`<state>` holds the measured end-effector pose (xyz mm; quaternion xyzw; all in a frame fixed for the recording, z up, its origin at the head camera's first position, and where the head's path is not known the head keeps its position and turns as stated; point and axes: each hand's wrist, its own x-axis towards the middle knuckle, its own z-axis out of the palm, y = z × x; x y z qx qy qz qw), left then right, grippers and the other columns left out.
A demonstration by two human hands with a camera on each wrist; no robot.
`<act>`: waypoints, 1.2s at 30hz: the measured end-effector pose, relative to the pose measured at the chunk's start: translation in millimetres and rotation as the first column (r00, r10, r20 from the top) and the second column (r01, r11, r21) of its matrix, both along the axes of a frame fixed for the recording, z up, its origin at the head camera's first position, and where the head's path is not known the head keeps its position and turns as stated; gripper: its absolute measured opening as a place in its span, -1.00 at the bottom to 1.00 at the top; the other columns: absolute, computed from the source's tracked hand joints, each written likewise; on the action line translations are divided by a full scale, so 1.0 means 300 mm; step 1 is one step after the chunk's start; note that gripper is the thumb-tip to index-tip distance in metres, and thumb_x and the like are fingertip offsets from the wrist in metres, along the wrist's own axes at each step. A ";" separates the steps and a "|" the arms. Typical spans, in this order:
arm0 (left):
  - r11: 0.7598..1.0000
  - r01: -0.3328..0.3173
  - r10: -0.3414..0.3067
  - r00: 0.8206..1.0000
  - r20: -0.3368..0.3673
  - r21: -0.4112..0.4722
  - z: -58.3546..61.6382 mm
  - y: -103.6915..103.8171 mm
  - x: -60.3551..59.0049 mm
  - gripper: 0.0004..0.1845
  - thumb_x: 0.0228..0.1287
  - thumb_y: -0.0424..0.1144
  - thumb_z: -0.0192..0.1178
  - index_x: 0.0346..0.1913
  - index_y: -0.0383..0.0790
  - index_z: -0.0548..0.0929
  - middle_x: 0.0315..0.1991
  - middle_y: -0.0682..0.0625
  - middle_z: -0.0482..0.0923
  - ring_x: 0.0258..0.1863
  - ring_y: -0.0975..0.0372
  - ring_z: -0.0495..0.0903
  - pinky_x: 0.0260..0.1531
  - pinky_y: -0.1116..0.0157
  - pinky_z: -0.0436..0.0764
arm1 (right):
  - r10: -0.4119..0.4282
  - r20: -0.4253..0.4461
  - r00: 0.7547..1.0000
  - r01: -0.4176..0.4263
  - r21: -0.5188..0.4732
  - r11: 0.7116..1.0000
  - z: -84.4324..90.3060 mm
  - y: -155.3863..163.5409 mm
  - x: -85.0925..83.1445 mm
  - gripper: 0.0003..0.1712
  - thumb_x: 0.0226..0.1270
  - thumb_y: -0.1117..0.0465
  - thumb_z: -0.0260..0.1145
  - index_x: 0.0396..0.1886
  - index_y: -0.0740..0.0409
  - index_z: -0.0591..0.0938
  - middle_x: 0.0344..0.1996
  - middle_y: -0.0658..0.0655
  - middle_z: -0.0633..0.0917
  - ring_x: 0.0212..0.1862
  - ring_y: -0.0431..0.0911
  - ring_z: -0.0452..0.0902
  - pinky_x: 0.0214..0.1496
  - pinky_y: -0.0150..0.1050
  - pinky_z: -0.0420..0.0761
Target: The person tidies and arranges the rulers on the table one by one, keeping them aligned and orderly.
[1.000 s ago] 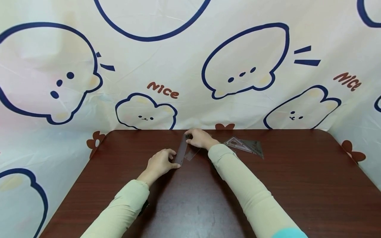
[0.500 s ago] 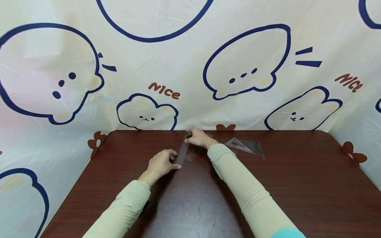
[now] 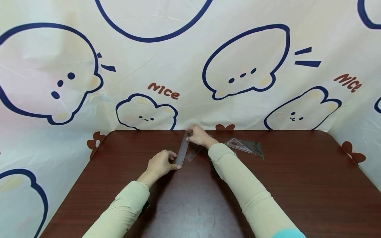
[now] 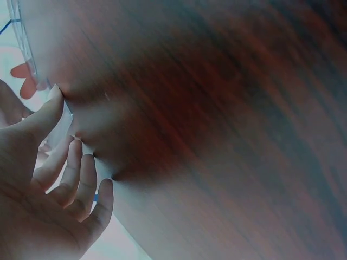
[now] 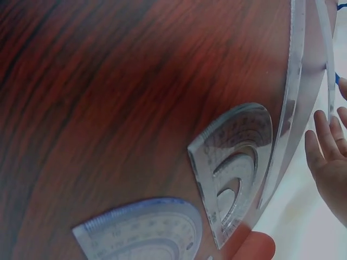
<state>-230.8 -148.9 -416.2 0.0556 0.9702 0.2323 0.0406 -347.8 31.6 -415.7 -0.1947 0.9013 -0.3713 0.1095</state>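
Observation:
A narrow translucent ruler (image 3: 182,150) slants away from me near the middle of the dark wooden table, between both hands. My left hand (image 3: 159,165) pinches its near end, thumb at the near edge and fingers along the left side. At the far end, my right hand (image 3: 198,136) grips it between thumb and fingertips. A second clear ruler (image 3: 192,154) lies just to the right, partly hidden under the right hand. In the right wrist view, the held ruler (image 5: 328,49) stands at the right beside the lying one (image 5: 290,92). Two protractors show there, one clear (image 5: 209,162), one blue-edged (image 5: 141,216).
Right of the right hand lie a clear set square (image 3: 238,144) and a darker set square (image 3: 255,147), overlapping. A patterned cloth (image 3: 190,66) with cartoon outlines hangs behind the table's far edge (image 3: 143,130).
The right hand and the ruler's far end have risen slightly in the last half second. The left hand stays at the near end. The set squares have not moved.

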 end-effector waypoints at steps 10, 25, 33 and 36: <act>1.000 -0.001 0.000 0.999 0.045 0.024 0.002 0.004 0.006 -0.60 0.02 -0.12 0.55 -0.07 -0.12 0.69 -0.24 0.11 0.67 -0.23 0.22 0.62 -0.21 0.06 0.50 | -0.007 -0.008 1.000 0.007 -0.038 0.999 0.015 0.018 0.006 -0.58 0.37 0.36 0.31 0.20 0.32 0.58 0.11 0.25 0.50 0.02 0.04 0.53 0.04 -0.15 0.54; 0.999 -0.005 0.002 0.998 0.065 0.051 0.014 0.005 0.012 -0.58 0.02 -0.13 0.56 -0.07 -0.12 0.63 -0.34 0.14 0.68 -0.38 0.26 0.60 -0.25 0.11 0.47 | 0.011 -0.036 0.999 -0.014 -0.099 0.995 0.046 0.018 0.029 -0.51 0.29 0.43 0.31 0.23 0.38 0.55 0.08 0.29 0.52 -0.06 0.03 0.53 -0.05 -0.20 0.54; 0.998 0.012 -0.015 0.998 0.055 0.063 0.020 0.007 0.032 -0.56 0.06 -0.13 0.53 -0.03 -0.14 0.62 -0.35 0.16 0.65 -0.42 0.29 0.58 -0.29 0.13 0.48 | 0.010 -0.037 0.999 -0.013 -0.103 0.995 0.049 0.024 0.047 -0.51 0.33 0.42 0.30 0.25 0.37 0.53 0.12 0.29 0.51 -0.06 0.02 0.55 -0.07 -0.21 0.57; 0.997 0.011 -0.015 0.998 0.057 0.071 0.026 0.004 0.044 -0.54 0.04 -0.14 0.54 -0.01 -0.13 0.62 -0.34 0.16 0.64 -0.41 0.29 0.57 -0.30 0.15 0.46 | 0.013 -0.039 0.999 -0.017 -0.115 0.993 0.047 0.022 0.052 -0.51 0.32 0.43 0.31 0.26 0.39 0.53 0.14 0.29 0.54 -0.03 0.03 0.56 -0.05 -0.21 0.58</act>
